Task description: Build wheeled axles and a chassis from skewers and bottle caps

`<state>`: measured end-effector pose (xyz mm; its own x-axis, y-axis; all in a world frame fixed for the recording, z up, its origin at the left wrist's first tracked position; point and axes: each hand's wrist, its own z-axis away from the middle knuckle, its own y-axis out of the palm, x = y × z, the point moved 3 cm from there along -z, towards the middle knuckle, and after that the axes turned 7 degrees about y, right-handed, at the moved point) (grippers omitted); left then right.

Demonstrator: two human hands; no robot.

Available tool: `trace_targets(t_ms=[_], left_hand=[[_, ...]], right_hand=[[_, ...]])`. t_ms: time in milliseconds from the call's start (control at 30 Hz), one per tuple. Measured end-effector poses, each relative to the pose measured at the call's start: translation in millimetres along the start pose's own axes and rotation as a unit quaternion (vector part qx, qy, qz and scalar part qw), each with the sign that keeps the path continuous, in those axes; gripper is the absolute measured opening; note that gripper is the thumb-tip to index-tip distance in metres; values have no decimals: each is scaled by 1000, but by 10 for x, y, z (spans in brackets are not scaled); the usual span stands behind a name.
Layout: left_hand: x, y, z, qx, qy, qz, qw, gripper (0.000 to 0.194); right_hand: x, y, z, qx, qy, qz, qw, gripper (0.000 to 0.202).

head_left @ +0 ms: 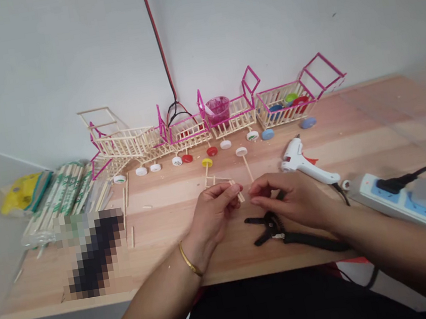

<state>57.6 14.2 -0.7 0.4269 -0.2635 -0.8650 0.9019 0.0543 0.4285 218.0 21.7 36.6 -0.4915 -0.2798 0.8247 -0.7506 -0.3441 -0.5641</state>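
Note:
My left hand point(218, 204) pinches short pieces of wooden stick point(239, 192) between thumb and fingertips. To its right is my right hand point(291, 193), with its fingers curled and a small gap between thumb and forefinger; nothing shows between them. A wooden stick with a white bottle cap point(241, 151) on its far end lies just beyond the right fingertips. Behind my left hand lies a small stick frame point(216, 179) with a yellow bottle cap point(207, 162), partly hidden by the hand. Black-handled cutting pliers point(270, 227) rest below my right hand, their jaws spread.
Stick-built carts point(188, 133) with bottle-cap wheels line the wall; one holds a pink-stained cup point(218, 110). A white glue gun point(306, 161) and a power strip point(397, 200) occupy the right. Packaged chopsticks point(58, 192) and a pixelated dark object point(97, 256) lie left.

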Motion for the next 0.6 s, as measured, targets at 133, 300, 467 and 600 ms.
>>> trace_targets(t_ms=[133,300,467,600], left_hand=[[7,13,10,6,1,0,1000,24],[32,35,18,31,2,-12,999,22],[54,61,38,63,3,-20,998,22],[13,34,43,53,57,-52,996,19]], right_hand=[[17,47,33,-16,-70,18,997,5],[16,85,39,-19,-89,60,994,4],[14,80,46,-30,-134,110,984,5],[-4,-69,32,-42,-95,90,990,9]])
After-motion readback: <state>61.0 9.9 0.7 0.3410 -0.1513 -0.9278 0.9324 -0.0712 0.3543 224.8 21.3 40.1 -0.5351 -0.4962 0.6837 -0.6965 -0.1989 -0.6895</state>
